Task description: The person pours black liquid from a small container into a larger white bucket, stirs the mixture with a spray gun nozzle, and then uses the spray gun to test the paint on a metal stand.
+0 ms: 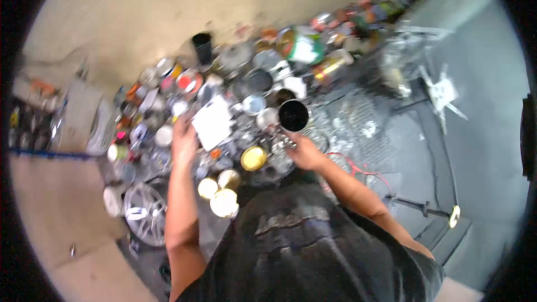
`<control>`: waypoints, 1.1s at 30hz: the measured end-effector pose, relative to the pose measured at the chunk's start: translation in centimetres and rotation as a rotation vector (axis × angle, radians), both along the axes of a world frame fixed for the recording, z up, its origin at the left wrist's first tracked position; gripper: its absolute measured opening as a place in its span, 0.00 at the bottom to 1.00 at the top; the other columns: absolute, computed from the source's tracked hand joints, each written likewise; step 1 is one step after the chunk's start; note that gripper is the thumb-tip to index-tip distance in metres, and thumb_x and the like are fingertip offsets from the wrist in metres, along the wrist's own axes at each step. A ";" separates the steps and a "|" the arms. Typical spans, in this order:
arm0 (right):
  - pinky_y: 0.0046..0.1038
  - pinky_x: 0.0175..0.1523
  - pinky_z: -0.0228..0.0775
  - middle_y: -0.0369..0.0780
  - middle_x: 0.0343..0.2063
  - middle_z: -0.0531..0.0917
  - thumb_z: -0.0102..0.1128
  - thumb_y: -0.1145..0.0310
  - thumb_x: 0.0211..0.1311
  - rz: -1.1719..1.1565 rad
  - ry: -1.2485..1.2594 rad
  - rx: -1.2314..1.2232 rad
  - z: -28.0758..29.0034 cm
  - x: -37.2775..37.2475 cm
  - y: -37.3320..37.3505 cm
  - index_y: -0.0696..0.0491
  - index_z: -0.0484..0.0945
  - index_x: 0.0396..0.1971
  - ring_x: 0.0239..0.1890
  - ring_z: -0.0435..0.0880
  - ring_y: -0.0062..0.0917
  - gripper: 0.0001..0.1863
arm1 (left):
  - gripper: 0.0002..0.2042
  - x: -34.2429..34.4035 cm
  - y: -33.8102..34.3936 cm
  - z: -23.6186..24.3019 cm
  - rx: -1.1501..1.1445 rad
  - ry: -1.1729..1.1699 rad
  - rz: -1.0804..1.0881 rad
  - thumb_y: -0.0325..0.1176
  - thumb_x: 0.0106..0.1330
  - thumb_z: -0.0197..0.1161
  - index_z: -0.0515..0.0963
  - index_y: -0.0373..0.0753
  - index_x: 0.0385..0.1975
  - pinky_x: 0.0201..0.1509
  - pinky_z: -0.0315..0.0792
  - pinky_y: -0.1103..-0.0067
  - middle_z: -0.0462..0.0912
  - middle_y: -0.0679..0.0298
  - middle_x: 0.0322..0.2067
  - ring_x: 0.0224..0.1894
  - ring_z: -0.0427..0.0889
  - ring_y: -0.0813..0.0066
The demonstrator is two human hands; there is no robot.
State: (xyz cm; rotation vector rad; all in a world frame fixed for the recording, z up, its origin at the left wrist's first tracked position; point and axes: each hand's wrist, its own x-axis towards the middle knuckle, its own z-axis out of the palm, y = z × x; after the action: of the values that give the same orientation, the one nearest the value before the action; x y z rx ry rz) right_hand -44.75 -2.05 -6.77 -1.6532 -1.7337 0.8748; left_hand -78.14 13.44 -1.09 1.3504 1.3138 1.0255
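My left hand is at the left edge of a white square sheet, its fingers and thumb closed on that edge. The sheet is tilted over a crowd of cans and jars. My right hand is closed just below a round cup with a black inside and a pale rim. A shiny metallic part shows by those fingers, too blurred to make out. A yellow-lidded can stands between my forearms, and pale round tins are nearer to me.
Crowded cans and jars run along the wall, with a dark tall cup and a green-and-white can at the back. A spoked wheel lies at the left. At the right are a red cord and a metal stand.
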 end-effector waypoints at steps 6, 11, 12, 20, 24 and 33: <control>0.37 0.52 0.76 0.49 0.44 0.86 0.63 0.67 0.65 -0.472 0.189 0.003 3.2 15.4 -0.6 0.58 0.74 0.58 0.46 0.86 0.36 0.23 | 0.07 -2.9 -6.2 -2.5 0.021 -0.016 0.109 0.28 0.72 0.56 0.77 0.33 0.42 0.43 0.71 0.79 0.79 0.66 0.37 0.37 0.76 0.78; 0.33 0.34 0.85 0.40 0.52 0.78 0.59 0.66 0.68 -0.819 0.619 0.247 12.0 29.1 2.0 0.49 0.71 0.63 0.50 0.78 0.28 0.24 | 0.04 1.0 -12.0 -4.2 -0.130 -0.229 0.344 0.26 0.71 0.54 0.76 0.37 0.37 0.39 0.68 0.80 0.76 0.70 0.34 0.34 0.72 0.83; 0.39 0.36 0.86 0.40 0.52 0.76 0.59 0.62 0.68 -0.860 0.656 0.233 11.6 33.2 2.9 0.48 0.67 0.67 0.53 0.77 0.31 0.28 | 0.03 2.6 -12.4 -4.3 -0.139 -0.175 0.314 0.26 0.71 0.55 0.76 0.37 0.37 0.38 0.67 0.80 0.75 0.70 0.33 0.33 0.71 0.83; 0.63 0.64 0.56 0.48 0.70 0.63 0.61 0.44 0.65 -0.968 1.187 -0.021 8.8 54.6 17.3 0.53 0.62 0.70 0.67 0.66 0.48 0.41 | 0.02 13.3 -14.8 -3.4 -0.165 0.060 0.167 0.24 0.69 0.56 0.76 0.36 0.36 0.37 0.68 0.81 0.76 0.71 0.29 0.32 0.72 0.84; 0.73 0.65 0.48 0.48 0.64 0.73 0.53 0.32 0.64 -0.835 1.226 -0.128 9.1 56.9 19.2 0.47 0.66 0.68 0.66 0.69 0.51 0.42 | 0.03 14.1 -17.0 -3.3 0.005 0.279 0.189 0.24 0.66 0.61 0.76 0.35 0.36 0.39 0.71 0.79 0.78 0.67 0.30 0.34 0.76 0.80; 0.41 0.75 0.53 0.56 0.72 0.59 0.65 0.57 0.68 -0.940 0.073 0.562 -0.3 44.9 14.5 0.66 0.52 0.72 0.73 0.61 0.46 0.44 | 0.03 17.9 -18.2 -1.3 -0.225 0.272 0.252 0.22 0.69 0.61 0.73 0.36 0.36 0.45 0.71 0.80 0.78 0.67 0.34 0.39 0.76 0.80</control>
State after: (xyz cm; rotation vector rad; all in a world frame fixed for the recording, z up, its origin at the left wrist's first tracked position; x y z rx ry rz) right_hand 0.17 12.44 -7.09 -1.7042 -0.8294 -0.0057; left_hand -60.25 -4.79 -2.38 1.2029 1.7826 0.8468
